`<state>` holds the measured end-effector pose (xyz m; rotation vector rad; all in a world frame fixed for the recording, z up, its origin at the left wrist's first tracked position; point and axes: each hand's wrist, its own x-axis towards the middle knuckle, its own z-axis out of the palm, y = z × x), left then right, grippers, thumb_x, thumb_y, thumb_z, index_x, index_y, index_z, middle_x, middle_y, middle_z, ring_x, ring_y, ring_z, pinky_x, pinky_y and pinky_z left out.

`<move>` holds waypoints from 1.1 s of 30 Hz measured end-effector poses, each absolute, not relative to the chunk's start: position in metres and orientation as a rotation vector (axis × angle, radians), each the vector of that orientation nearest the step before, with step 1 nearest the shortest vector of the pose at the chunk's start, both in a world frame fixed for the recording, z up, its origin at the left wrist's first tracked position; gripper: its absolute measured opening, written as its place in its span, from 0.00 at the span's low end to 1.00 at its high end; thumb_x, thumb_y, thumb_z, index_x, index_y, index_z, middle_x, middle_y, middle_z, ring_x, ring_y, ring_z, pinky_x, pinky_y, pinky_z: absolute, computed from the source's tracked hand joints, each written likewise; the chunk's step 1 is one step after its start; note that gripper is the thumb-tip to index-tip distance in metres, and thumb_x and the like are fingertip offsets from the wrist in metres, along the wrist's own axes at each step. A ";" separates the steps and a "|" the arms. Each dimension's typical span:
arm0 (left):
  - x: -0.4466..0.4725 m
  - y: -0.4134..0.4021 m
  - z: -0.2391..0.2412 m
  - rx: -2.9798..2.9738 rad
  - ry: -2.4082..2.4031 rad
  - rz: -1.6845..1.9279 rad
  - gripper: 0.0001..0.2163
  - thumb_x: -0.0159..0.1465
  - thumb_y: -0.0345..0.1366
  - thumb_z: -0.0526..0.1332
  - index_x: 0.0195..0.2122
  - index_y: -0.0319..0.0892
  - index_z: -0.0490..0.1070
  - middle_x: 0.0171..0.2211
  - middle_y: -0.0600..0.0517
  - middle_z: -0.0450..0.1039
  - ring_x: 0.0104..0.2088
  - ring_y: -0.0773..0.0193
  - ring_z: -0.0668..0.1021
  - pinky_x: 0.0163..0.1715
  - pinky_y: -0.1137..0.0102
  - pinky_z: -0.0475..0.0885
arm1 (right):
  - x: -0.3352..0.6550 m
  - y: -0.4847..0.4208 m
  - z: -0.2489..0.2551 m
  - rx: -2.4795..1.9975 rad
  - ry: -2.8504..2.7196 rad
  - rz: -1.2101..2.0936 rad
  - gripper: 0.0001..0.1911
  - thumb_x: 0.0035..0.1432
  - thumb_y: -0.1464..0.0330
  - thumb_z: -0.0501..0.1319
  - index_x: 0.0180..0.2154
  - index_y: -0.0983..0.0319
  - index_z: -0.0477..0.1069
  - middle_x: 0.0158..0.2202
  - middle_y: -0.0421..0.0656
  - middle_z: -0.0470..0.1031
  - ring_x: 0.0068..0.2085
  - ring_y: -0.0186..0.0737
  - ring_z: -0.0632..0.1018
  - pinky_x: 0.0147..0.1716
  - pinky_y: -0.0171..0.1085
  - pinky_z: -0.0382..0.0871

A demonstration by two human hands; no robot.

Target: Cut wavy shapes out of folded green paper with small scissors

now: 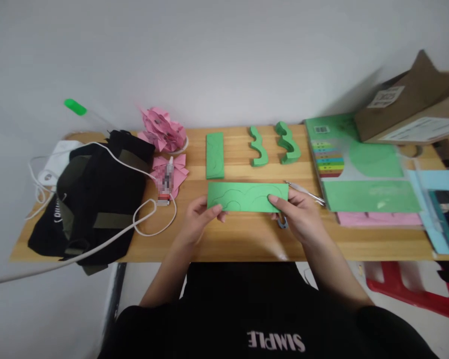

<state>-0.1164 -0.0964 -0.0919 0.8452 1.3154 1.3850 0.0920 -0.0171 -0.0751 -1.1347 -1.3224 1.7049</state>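
Observation:
Level above the table's middle, a folded strip of green paper [247,194] with pencilled wavy curves is stretched between my hands. My left hand [200,215] pinches its left end, thumb on top. My right hand [295,212] grips the right end, thumb pressed on the drawn face. Below the right fingers shows a blue-grey loop [282,222], perhaps a scissors handle; whether it is held or lying on the table I cannot tell. Behind the strip lie another marked green paper strip [214,155] and two wavy green paper cutouts [258,147]. A slim metallic pen-like tool [307,193] rests right of my right hand.
A black bag [101,199] and a white cable [105,243] occupy the left side of the wooden table [239,244]. Pink folded paper pieces [162,130] sit beside them. At right are a green paper pack [372,194] and a cardboard box [407,104]. A red stool [392,284] stands below.

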 end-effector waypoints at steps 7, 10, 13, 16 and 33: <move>-0.094 -0.088 -0.094 0.717 1.328 1.695 0.19 0.57 0.49 0.65 0.18 0.40 0.69 0.17 0.54 0.70 0.21 0.68 0.72 0.26 0.69 0.71 | 0.084 -0.019 -0.074 -1.096 -1.254 1.712 0.18 0.48 0.56 0.70 0.19 0.61 0.70 0.15 0.37 0.70 0.16 0.30 0.68 0.17 0.31 0.63; -0.084 -0.076 -0.086 0.597 1.361 1.832 0.18 0.57 0.48 0.65 0.18 0.42 0.66 0.16 0.57 0.66 0.17 0.71 0.67 0.20 0.72 0.67 | 0.080 -0.021 -0.073 -1.077 -1.258 1.698 0.18 0.48 0.57 0.70 0.19 0.61 0.70 0.15 0.37 0.71 0.17 0.30 0.69 0.19 0.31 0.64; -0.074 -0.068 -0.079 0.480 1.402 1.926 0.13 0.53 0.44 0.68 0.23 0.43 0.69 0.20 0.57 0.70 0.20 0.71 0.70 0.21 0.74 0.67 | 0.076 -0.024 -0.071 -1.061 -1.259 1.679 0.18 0.49 0.57 0.70 0.19 0.61 0.70 0.15 0.37 0.71 0.18 0.30 0.69 0.20 0.31 0.64; -0.064 -0.066 -0.082 0.472 1.417 1.900 0.11 0.51 0.42 0.71 0.25 0.44 0.70 0.22 0.57 0.72 0.21 0.70 0.71 0.21 0.73 0.68 | 0.071 -0.028 -0.068 -1.044 -1.259 1.668 0.17 0.50 0.57 0.69 0.20 0.61 0.71 0.15 0.36 0.71 0.18 0.31 0.70 0.19 0.31 0.65; -0.052 -0.065 -0.082 0.589 1.312 1.644 0.15 0.57 0.41 0.67 0.21 0.42 0.64 0.17 0.58 0.64 0.17 0.71 0.65 0.16 0.73 0.61 | 0.076 -0.023 -0.063 -1.053 -1.336 1.589 0.16 0.51 0.56 0.68 0.22 0.60 0.72 0.16 0.36 0.69 0.18 0.32 0.69 0.19 0.32 0.64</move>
